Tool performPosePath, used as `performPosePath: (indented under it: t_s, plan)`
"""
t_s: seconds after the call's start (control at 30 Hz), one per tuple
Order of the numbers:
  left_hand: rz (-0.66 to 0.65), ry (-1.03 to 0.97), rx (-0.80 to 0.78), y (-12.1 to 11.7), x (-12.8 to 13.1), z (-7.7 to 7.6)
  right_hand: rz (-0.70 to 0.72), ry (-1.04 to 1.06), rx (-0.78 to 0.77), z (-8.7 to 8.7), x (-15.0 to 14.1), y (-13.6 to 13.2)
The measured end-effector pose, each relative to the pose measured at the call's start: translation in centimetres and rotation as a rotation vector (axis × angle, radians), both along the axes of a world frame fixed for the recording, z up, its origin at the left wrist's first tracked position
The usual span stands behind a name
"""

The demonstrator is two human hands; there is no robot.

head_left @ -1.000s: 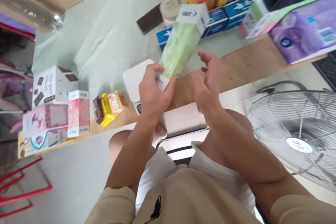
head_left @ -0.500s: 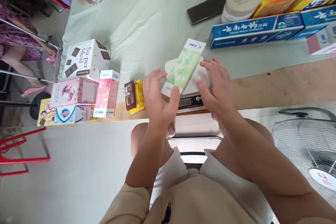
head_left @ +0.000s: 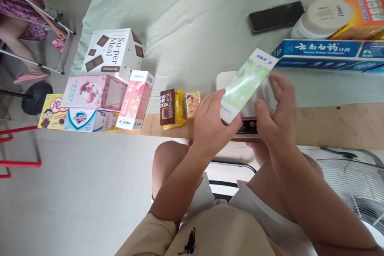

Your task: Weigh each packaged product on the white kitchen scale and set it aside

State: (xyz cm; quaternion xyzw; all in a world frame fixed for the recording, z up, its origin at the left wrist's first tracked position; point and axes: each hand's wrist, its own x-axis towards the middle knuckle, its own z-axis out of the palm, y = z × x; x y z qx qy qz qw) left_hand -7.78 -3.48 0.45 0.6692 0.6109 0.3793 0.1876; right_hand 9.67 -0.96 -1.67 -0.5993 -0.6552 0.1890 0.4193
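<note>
A green and white carton (head_left: 247, 85) lies slanted over the white kitchen scale (head_left: 222, 79), and part of the scale's dark display strip is hidden. My left hand (head_left: 211, 122) grips the carton's near end between thumb and fingers. To the right of the scale, my right hand (head_left: 278, 112) is apart from the carton, its fingers spread and holding nothing. Left of my left hand lie a small wrapped biscuit (head_left: 192, 104), a brown cocoa packet (head_left: 167, 107) and a yellow packet (head_left: 179, 108).
At the left stand a pink carton (head_left: 136, 98), a white Su-per Meal box (head_left: 109, 54), a pink box (head_left: 87, 91) and a soap box (head_left: 81, 119). To the right are a toothpaste box (head_left: 321, 54), a lidded jar (head_left: 322, 18) and a phone (head_left: 276, 17). A fan (head_left: 354, 184) stands below.
My left hand has closed on the near end of the green carton, which appears lifted and turned slightly. The view has shifted, and the small wrapped biscuit now shows beside my left hand.
</note>
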Motion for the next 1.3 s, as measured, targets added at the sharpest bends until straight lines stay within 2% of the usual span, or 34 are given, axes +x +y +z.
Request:
performPosePath:
  t_s: [0.13, 0.23, 0.3, 0.4, 0.5, 0.6, 0.7, 0.8, 0.9, 1.03, 1.13, 1.2, 1.3]
  plan:
    - [0.122, -0.089, -0.043, -0.4, -3.3, 2.2, 0.079, 0.144, 0.105, 0.3, -1.7, -0.4]
    - [0.251, -0.14, -0.05, -1.0, -8.0, 4.0, 0.198, 0.225, 0.072, 1.0, -4.2, -0.7]
    - [0.336, -0.167, -0.036, -1.9, -11.6, 4.9, 0.293, 0.19, 0.06, 1.7, -6.6, -0.3]
    - [0.441, -0.173, -0.09, -3.7, -16.2, 5.7, 0.414, 0.061, 0.041, 2.6, -10.9, 1.4]
    - [0.475, -0.191, -0.181, -5.2, -19.3, 6.0, 0.496, -0.026, -0.02, 2.6, -15.8, 4.6]
    - [0.474, -0.238, -0.225, -5.7, -21.0, 5.4, 0.554, -0.066, -0.111, 1.6, -20.1, 8.0]
    - [0.443, -0.243, -0.252, -5.4, -21.6, 4.3, 0.524, -0.086, -0.187, 0.8, -23.0, 10.3]
    - [0.439, -0.207, -0.197, -4.8, -21.1, 3.5, 0.554, -0.096, -0.18, 0.6, -24.6, 11.1]
    - [0.472, -0.219, -0.12, -4.7, -20.3, 3.8, 0.594, -0.059, -0.185, 0.8, -25.5, 11.0]
    - [0.395, -0.328, -0.074, -6.1, -20.5, 5.6, 0.566, -0.047, -0.221, 1.1, -26.4, 10.7]
    - [0.216, -0.421, -0.109, -7.7, -21.9, 6.3, 0.585, -0.074, -0.226, 1.1, -26.9, 10.8]
    - [0.055, -0.404, -0.243, -8.3, -22.8, 6.2, 0.591, -0.092, -0.183, 0.8, -27.0, 11.0]
    - [-0.104, -0.266, -0.488, -8.3, -23.3, 6.1, 0.552, -0.062, -0.011, 0.7, -26.1, 10.8]
